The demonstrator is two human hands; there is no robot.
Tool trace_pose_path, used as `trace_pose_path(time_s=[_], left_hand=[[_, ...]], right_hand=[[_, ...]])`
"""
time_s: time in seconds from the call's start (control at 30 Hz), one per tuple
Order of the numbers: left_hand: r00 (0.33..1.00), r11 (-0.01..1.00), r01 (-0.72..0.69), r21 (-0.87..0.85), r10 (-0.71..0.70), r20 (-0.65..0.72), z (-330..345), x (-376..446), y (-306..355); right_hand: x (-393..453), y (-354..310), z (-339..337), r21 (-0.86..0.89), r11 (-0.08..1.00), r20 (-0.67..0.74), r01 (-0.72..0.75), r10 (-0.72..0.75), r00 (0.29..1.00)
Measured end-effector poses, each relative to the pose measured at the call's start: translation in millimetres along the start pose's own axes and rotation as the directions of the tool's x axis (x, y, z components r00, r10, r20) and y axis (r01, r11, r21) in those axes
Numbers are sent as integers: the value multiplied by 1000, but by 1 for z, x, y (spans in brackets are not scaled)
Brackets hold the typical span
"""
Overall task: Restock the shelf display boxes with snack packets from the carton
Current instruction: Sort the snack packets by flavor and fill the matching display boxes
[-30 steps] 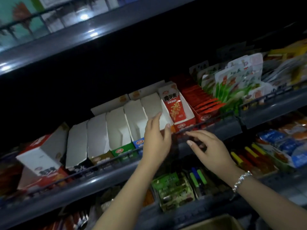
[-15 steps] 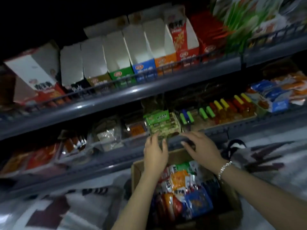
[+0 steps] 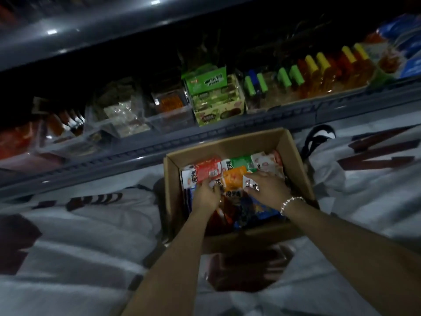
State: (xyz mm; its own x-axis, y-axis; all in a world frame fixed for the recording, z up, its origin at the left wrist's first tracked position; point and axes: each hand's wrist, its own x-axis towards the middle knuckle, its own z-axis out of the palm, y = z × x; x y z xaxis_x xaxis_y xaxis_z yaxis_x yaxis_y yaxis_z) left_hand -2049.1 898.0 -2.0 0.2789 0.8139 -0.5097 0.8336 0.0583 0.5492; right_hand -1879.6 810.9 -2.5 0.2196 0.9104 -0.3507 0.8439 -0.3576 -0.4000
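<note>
An open cardboard carton [image 3: 296, 153] stands on the floor below the shelf, full of mixed snack packets. A red packet [image 3: 208, 171], an orange packet [image 3: 234, 177] and a green packet [image 3: 241, 161] lie on top. Both my hands are inside the carton. My left hand [image 3: 206, 195] curls its fingers on packets just under the red one. My right hand [image 3: 266, 188], with a bead bracelet on its wrist, pinches a small white packet [image 3: 247, 182] between fingers and thumb. The white display boxes are out of view.
The lowest grey shelf [image 3: 250, 127] runs just behind the carton, holding a green snack box [image 3: 213, 96], clear bins [image 3: 168, 110] and bottles with coloured caps [image 3: 319, 71]. White printed sacks [image 3: 91, 236] lie on both sides of the carton. The scene is dim.
My view has dropped from the upper shelf with the display boxes to the carton. Both hands came down from the shelf edge and went in among the packets.
</note>
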Motion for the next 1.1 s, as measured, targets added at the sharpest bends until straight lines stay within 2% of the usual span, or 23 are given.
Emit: trace_pose_path(time_s=[0.2,0.3,0.47,0.6,0.8,0.9,1.1], left_hand=[[995,990,96,105,-96,-6,11,20,-21],[988,988,144,52,-147,45,13,32,-29],[992,988,65,140,-79,98,21,50,-39],[991,997,64,38,-68,112,25,57,-37],[997,970,41,239,-56,57,29,57,-32],[1000,974,-25,226,26,-2,28,69,-38],[983,968,-186,167,183,31,27,73,-30]], right_hand=[[19,20,27,132,979,179,-154,129,975],[27,30,39,162,963,214,-216,180,960],[39,30,52,265,910,73,-320,312,947],[48,36,56,297,893,119,-338,317,941],[54,36,54,258,915,158,-309,275,948],[56,35,49,199,925,144,-324,299,943],[58,33,44,238,911,121,-336,315,941]])
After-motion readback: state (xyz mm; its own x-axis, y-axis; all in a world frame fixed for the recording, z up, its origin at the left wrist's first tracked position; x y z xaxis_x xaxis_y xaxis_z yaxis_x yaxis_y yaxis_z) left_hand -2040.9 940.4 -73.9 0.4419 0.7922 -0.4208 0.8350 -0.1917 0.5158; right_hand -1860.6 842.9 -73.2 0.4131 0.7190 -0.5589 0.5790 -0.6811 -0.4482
